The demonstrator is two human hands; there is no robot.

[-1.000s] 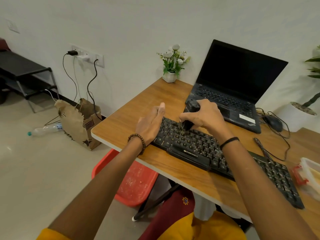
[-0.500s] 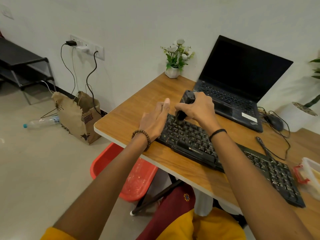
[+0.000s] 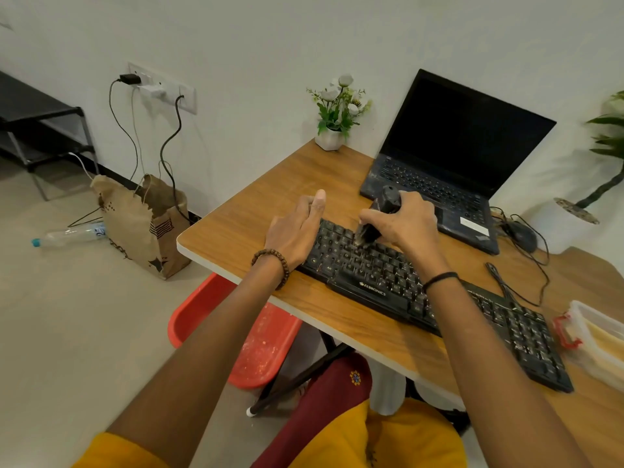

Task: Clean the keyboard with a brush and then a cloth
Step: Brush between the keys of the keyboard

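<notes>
A long black keyboard lies slantwise on the wooden desk. My right hand grips a dark brush by its thick handle, bristles down on the upper-left keys. My left hand rests flat at the keyboard's left end, fingers together and the thumb raised, holding nothing. No cloth shows in the head view.
An open black laptop stands behind the keyboard, with a small flower pot to its left. A mouse and cables lie at the right. A clear container sits at the right edge. A red stool stands under the desk.
The brush has shifted a little across the upper-left keys in my right hand. My left hand stays at the keyboard's left end. The head camera has moved slightly.
</notes>
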